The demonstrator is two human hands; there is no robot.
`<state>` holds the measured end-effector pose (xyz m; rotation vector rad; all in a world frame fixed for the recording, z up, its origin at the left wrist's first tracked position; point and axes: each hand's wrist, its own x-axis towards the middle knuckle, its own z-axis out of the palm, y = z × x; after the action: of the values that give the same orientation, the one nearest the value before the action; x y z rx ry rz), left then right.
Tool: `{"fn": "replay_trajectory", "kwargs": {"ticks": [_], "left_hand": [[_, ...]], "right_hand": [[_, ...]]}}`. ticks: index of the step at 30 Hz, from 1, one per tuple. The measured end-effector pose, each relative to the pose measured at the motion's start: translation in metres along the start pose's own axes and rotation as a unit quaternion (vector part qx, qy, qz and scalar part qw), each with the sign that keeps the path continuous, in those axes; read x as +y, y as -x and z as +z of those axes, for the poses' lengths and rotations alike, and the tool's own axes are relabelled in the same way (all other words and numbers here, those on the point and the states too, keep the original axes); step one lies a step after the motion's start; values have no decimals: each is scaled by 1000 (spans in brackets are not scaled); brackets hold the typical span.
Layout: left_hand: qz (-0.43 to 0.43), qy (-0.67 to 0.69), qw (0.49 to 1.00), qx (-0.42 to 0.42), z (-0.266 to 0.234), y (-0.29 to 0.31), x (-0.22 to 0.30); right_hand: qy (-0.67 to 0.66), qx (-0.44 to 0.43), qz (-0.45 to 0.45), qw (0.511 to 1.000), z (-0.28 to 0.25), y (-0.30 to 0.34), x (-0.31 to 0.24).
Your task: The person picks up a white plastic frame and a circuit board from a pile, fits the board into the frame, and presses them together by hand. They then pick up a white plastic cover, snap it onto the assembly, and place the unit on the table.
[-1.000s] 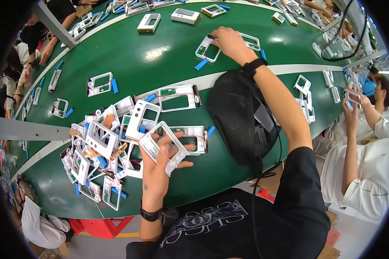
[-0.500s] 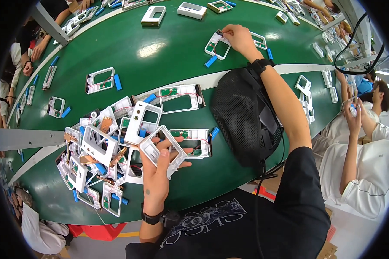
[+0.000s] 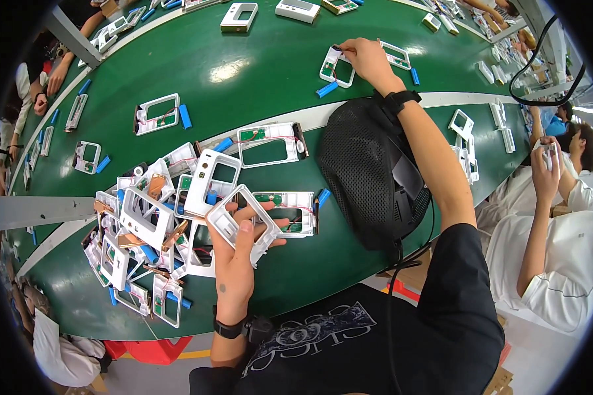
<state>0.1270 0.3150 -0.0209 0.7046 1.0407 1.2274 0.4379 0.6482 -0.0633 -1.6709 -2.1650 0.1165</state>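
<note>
My left hand (image 3: 236,260) is closed around an empty white plastic housing frame (image 3: 238,227), its fingers passing through the opening. Just behind it lies a white housing with a green circuit board (image 3: 293,214) and a blue cylindrical battery (image 3: 323,197). Farther off, across the white divider, my right hand (image 3: 370,60) pinches the upper end of another white housing (image 3: 327,66) with a green board and red wires. Its blue battery (image 3: 327,89) lies at the near end. What exactly the fingertips grip there is too small to make out.
Left of my left hand is a heaped pile of white housings (image 3: 145,217) with batteries and brown pieces. A black mesh bag (image 3: 366,174) stands under my right forearm. A grey metal post (image 3: 43,212) juts in at left. Co-workers sit right (image 3: 547,230) and left.
The housings beyond the divider have shifted slightly right against the near pile, and my right hand has moved right with the one it touches. My left hand keeps hold of the empty frame.
</note>
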Motion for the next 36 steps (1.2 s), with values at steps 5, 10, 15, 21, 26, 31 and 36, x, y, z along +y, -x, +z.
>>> {"fn": "replay_trajectory", "kwargs": {"ticks": [5,10,15,21,26,31,36], "left_hand": [[2,0,1000,-1,0,1,0],[1,-19,1000,12,1,6,-5],[-13,118,991,-60,-16,13,-12],[-22,162,980,-111,-35,28,3],[-44,76,984,-157,-28,59,15],[-56,238,932,-268,-4,103,26],[20,164,936,-312,6,137,34]], "right_hand": [[85,16,-94,992,-1,10,10],[68,-5,-88,994,-2,9,16],[73,-16,-109,991,-11,11,23],[28,92,-129,987,-94,60,-71],[-61,108,-215,969,-177,164,-211],[-128,56,-356,924,-187,236,-276],[-91,103,-366,920,-193,264,-286]]}}
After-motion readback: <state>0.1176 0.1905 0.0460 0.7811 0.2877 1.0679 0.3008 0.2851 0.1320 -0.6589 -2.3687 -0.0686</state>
